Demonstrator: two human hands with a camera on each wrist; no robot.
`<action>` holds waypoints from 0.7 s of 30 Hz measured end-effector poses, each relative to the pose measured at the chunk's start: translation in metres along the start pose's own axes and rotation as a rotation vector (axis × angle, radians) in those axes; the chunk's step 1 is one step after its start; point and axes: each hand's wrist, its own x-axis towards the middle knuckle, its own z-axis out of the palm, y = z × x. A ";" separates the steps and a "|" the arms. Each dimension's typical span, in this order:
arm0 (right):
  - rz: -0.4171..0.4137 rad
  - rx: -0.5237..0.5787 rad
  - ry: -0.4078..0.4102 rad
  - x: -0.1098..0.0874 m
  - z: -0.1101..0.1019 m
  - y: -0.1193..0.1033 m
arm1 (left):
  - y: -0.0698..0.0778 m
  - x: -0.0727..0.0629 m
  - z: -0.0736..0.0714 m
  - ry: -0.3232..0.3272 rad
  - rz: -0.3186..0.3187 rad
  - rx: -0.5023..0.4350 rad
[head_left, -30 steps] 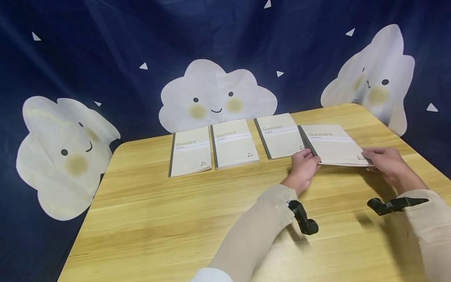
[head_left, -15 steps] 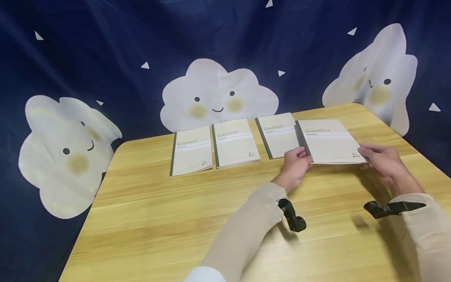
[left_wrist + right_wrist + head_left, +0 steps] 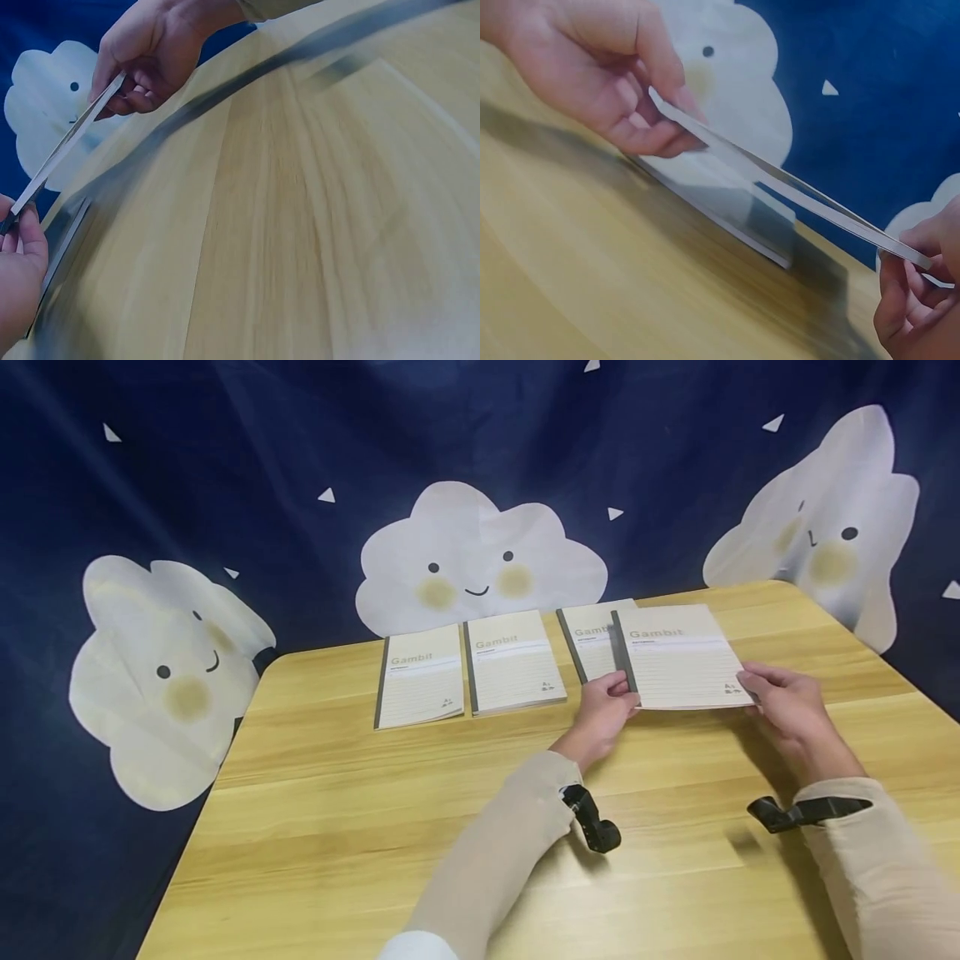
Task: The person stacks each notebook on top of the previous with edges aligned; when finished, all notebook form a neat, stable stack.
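Both hands hold a cream notebook (image 3: 678,664) with a dark spine and "Gambit" on its cover. My left hand (image 3: 600,714) pinches the lower corner at the spine. At the opposite lower corner, my right hand (image 3: 787,706) grips it with the thumb on the cover. The left wrist view shows the notebook's edge (image 3: 67,146) side-on, raised over the table and tilted. Beneath it in the right wrist view lies another notebook (image 3: 727,214), partly in shadow. In the head view the held notebook covers much of that third notebook (image 3: 588,647).
Two more matching notebooks, one at the left (image 3: 420,681) and one beside it (image 3: 513,664), lie side by side near the far edge of the wooden table (image 3: 337,827). A dark blue curtain (image 3: 300,427) with smiling clouds hangs behind.
Both hands have carried the notebook to the left. It now overlaps the third notebook much more than before. The two left notebooks stay put, while the head view has shifted slightly.
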 end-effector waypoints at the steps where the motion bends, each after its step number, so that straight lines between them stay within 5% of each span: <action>1: -0.007 0.014 0.000 0.000 0.005 0.001 | 0.001 0.000 -0.004 0.001 0.003 0.008; 8: -0.063 0.052 -0.021 0.004 0.035 0.011 | 0.012 -0.002 -0.035 -0.004 0.027 0.030; 21: -0.075 -0.109 -0.023 0.009 0.090 0.024 | 0.024 -0.010 -0.093 -0.036 0.091 0.133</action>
